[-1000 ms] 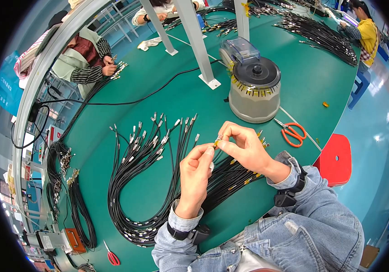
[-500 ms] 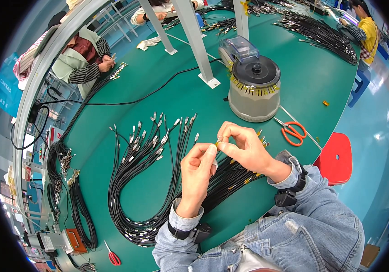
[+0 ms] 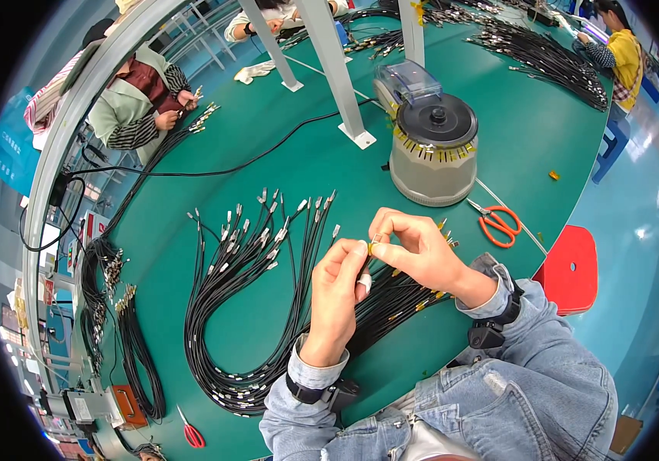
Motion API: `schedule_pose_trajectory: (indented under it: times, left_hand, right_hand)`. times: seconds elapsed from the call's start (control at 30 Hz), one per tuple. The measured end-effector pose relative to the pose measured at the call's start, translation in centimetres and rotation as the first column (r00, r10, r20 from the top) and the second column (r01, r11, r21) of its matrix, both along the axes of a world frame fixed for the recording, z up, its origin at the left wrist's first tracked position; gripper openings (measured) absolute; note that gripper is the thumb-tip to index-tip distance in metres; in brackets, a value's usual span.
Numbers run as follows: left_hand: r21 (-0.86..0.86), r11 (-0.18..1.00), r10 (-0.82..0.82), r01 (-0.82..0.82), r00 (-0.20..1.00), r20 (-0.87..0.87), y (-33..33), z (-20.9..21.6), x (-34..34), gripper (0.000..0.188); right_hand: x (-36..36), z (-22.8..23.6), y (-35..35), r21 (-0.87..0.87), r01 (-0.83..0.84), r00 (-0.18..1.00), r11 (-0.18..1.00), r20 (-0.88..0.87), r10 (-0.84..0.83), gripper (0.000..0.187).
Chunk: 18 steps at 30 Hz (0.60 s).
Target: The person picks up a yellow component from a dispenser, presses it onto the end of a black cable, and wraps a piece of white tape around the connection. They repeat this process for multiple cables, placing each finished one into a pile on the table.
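Observation:
My left hand (image 3: pixel 335 288) is closed in a pinch on a black cable close to its end. Fingertip to fingertip with it, my right hand (image 3: pixel 415 247) pinches a small piece of yellow tape (image 3: pixel 371 250) at the cable's metal connector. Most of that cable is hidden behind my fingers. Under my hands lies a bundle of black cables (image 3: pixel 391 315) with yellow-taped ends. Left of them, another bundle of black cables (image 3: pixel 200 330) curves in a U, its silvery connectors fanned out.
A round tape dispenser (image 3: pixel 431 173) stands beyond my hands, near orange-handled scissors (image 3: pixel 498 224). Red-handled scissors (image 3: pixel 192 435) lie at the near left. Grey metal posts (image 3: pixel 337 84) rise from the green table (image 3: pixel 268 161). A red stool (image 3: pixel 571 269) is at the right. Other people work around the table.
My left fingers have shifted slightly at the cable end, while my right hand keeps its pinch on the tape. The person at the far left has moved their hands apart.

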<state>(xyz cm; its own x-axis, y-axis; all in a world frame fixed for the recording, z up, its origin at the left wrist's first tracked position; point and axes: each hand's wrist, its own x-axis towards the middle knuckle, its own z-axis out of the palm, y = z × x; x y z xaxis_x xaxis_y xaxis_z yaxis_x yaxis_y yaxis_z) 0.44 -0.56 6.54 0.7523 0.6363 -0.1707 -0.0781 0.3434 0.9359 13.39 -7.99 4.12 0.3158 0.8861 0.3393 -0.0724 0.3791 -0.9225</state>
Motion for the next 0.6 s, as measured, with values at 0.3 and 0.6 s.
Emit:
schedule_pose_trajectory:
  times: [0.3,0.6]
  left_hand:
    - [0.729,0.630,0.240,-0.268,0.960,0.146,-1.3,-0.7,0.3,0.017]
    - [0.855,0.438,0.277,-0.277,0.947,0.165,-0.7,-1.4,0.0,0.026]
  right_hand:
    - [0.3,0.2,-0.1,0.021,0.013,0.998,1.000,-0.061,-0.012,0.010]
    - [0.4,0.1,-0.3,0.042,0.021,1.000,0.999,0.012,-0.022,0.009]
